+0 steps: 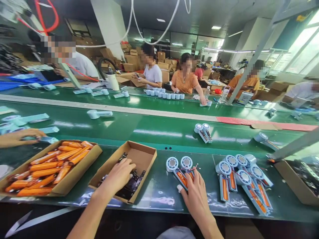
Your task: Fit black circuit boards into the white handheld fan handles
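My left hand [119,176] reaches into a small cardboard box [141,154] of black circuit boards [134,184], fingers curled down over them; what they grip is hidden. My right hand [196,196] rests on the green table, fingers spread over two half-built handheld fans [180,167] with orange batteries and loose wires. A group of several similar open fan bodies [243,181] lies just to the right of that hand.
A cardboard tray of orange batteries [52,166] sits at the left, with another person's hand [17,137] beyond it. A conveyor belt [154,127] carries fan parts. A box of dark parts [299,181] stands at the right. Several workers sit across the line.
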Available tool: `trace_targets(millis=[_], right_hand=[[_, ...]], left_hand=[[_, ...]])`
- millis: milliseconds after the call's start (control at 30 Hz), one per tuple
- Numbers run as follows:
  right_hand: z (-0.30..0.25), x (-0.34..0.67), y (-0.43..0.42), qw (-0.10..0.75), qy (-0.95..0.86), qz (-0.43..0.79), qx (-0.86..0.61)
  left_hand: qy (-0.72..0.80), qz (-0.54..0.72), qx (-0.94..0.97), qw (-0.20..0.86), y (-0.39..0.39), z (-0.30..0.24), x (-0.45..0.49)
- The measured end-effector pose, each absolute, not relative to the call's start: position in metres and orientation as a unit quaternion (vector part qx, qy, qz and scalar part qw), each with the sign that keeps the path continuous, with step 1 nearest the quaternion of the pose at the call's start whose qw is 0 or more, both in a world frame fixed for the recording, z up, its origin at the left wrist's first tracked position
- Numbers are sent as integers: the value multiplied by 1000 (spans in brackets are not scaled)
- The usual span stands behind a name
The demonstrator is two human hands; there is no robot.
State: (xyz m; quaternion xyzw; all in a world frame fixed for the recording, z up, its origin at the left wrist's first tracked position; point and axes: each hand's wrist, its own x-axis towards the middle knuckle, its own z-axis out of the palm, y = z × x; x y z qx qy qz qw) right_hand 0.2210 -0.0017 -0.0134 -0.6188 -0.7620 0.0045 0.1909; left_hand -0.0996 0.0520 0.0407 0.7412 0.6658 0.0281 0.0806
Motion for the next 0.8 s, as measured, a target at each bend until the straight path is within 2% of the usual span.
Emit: trace_targets(millis=[133, 233, 300, 400, 500, 600, 700, 800], right_hand=[[-6, 236, -17, 286, -779, 27, -558], [1, 229, -6, 260, -794, 70, -545], [4, 216, 9, 227, -792, 76, -562], [8, 197, 26, 216, -766, 141, -589], [10, 187, 31, 269, -713, 304, -572], [7, 187, 29, 272, -659, 435, -549], [0, 190, 27, 272, -611, 524, -527], [-2, 193, 23, 326, -572, 570, -492]], left_hand=[[693, 83, 714, 56, 44, 52, -109], [761, 266, 591, 42, 30, 54, -99], [742, 408, 520, 109, 19, 50, -76], [630, 541, 462, 311, 5, 34, -28], [570, 579, 373, 448, -4, 14, 12], [549, 571, 329, 515, -14, -6, 31], [570, 549, 332, 513, -23, -19, 38], [601, 530, 381, 462, -30, -22, 43]])
